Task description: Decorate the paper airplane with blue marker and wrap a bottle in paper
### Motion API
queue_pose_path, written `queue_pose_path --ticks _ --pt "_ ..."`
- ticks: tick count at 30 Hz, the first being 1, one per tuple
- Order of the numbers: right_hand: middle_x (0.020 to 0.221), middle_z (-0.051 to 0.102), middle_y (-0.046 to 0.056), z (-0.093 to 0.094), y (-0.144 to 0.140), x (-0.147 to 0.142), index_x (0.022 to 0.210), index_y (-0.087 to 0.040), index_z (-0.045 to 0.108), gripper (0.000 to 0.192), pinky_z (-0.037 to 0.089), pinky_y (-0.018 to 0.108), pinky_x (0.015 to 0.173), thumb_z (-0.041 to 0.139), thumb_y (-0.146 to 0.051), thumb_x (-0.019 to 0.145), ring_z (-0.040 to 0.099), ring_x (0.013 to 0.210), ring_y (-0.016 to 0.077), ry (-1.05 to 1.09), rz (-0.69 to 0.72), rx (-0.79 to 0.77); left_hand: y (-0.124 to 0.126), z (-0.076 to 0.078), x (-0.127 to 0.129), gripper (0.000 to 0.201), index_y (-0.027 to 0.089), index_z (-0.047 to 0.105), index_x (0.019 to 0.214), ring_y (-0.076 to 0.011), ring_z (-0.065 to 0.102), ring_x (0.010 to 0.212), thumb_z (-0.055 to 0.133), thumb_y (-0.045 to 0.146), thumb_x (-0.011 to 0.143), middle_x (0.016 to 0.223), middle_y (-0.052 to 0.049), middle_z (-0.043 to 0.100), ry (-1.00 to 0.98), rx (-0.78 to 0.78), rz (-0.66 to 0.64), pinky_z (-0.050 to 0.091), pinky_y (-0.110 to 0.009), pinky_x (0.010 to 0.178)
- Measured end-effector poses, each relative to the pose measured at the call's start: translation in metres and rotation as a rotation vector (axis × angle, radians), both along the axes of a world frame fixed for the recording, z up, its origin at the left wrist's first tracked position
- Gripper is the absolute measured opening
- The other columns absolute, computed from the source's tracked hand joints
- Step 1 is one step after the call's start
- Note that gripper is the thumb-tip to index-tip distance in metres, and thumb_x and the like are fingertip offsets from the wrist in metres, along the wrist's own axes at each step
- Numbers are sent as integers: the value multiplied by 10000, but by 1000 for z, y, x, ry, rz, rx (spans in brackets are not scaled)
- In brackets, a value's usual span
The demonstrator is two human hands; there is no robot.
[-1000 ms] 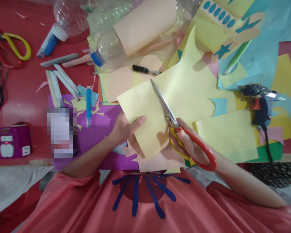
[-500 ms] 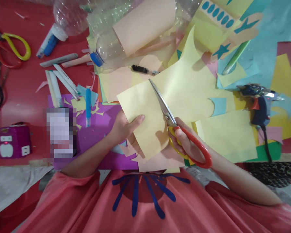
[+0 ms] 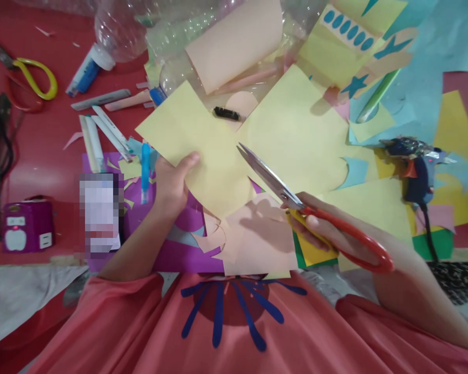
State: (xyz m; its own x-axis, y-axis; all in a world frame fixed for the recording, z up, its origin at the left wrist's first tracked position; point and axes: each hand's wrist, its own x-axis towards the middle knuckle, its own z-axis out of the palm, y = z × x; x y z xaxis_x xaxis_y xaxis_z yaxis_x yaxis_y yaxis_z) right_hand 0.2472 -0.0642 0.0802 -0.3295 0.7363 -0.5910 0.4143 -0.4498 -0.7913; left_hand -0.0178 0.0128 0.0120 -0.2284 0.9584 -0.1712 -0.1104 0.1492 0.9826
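Note:
My left hand (image 3: 173, 184) pinches a pale yellow paper sheet (image 3: 195, 140) between thumb and fingers; the fingers are hidden beneath it. My right hand (image 3: 315, 223) is wrapped round the scissors (image 3: 284, 197), which have one red and one yellow handle loop. The blades point up and left, nearly closed, with their tips at the sheet's right side. A larger pale yellow paper (image 3: 296, 119) lies just beyond the blades. Whether it is joined to the held sheet I cannot tell. Peach paper pieces (image 3: 261, 234) lie below the held sheet.
A glue gun (image 3: 417, 176) rests at the right, its cord running toward the front edge. A phone (image 3: 99, 213), markers (image 3: 109, 130) and a purple power adapter (image 3: 27, 226) are on the left. Other scissors (image 3: 35, 78) lie upper left. Clear plastic bottles (image 3: 120, 28) and a black pen (image 3: 226, 113) are farther back.
My left hand has moved left and up with the yellow paper, which has turned. My right hand has drawn the scissors right and slightly down. The blue bottle cap is now partly covered.

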Motion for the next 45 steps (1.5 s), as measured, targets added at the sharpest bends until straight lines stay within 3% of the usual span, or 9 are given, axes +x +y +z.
queue_pose_path --ticks 6,10,17,21,28,31,35,42,45 --pt "889 667 112 -11 22 18 1095 -223 602 316 426 346 628 565 -381 824 610 707 242 -753 162 477 4 -5 5 382 193 669 847 -295 702 1030 816 432 588 934 -78 752 -51 -3 7 584 -438 913" --pt "983 679 108 -27 32 31 1123 -233 642 321 469 338 693 639 -274 805 652 829 245 -899 152 593 4 -6 5 302 201 656 794 -310 705 1035 766 412 608 892 -67 749 -79 -32 -21 588 -441 904" --pt "1116 695 173 -35 33 52 1187 -181 659 311 517 451 932 545 -258 908 644 1065 301 -826 139 858 4 -4 4 253 223 611 810 -315 680 1109 687 319 588 870 -62 733 -165 -130 -51 587 -421 925" --pt "1023 717 125 -41 23 26 1088 -226 659 213 554 467 906 497 -248 953 677 994 261 -647 39 1070 3 1 7 346 212 604 869 -309 702 1069 717 297 553 904 -60 748 -217 -181 -133 597 -397 885" --pt "1434 477 130 -72 18 -28 1437 -299 392 539 510 465 1027 461 -111 937 474 1364 266 -451 177 1370 5 -2 16 398 182 612 994 -289 702 1079 725 331 642 936 -46 765 -185 -164 -248 577 -390 896" --pt "1442 490 122 -71 27 -37 1308 -264 538 351 443 476 1090 477 -234 963 404 1405 280 -313 297 1359 11 -9 18 329 197 619 1002 -270 681 1122 688 352 720 1011 -33 758 -114 -76 -280 554 -370 930" --pt "1151 696 112 -67 42 -47 1022 -205 649 306 538 426 907 536 -477 940 633 1092 242 8 353 1271 15 -17 20 282 193 639 985 -273 642 1186 664 344 748 1030 -31 747 -134 -37 -335 533 -376 969" --pt "779 668 49 -72 50 -59 773 -190 622 241 544 329 661 626 -402 887 635 742 176 29 -122 835 4 -19 24 565 214 633 993 -301 600 1233 565 736 789 1085 -49 713 -237 55 -450 555 -379 916" --pt "775 662 28 -74 51 -59 792 -197 618 258 534 322 623 679 -446 828 610 710 169 40 -268 689 1 -16 23 608 209 586 1057 -302 626 1191 687 709 727 1094 -64 706 -163 101 -553 568 -341 864"
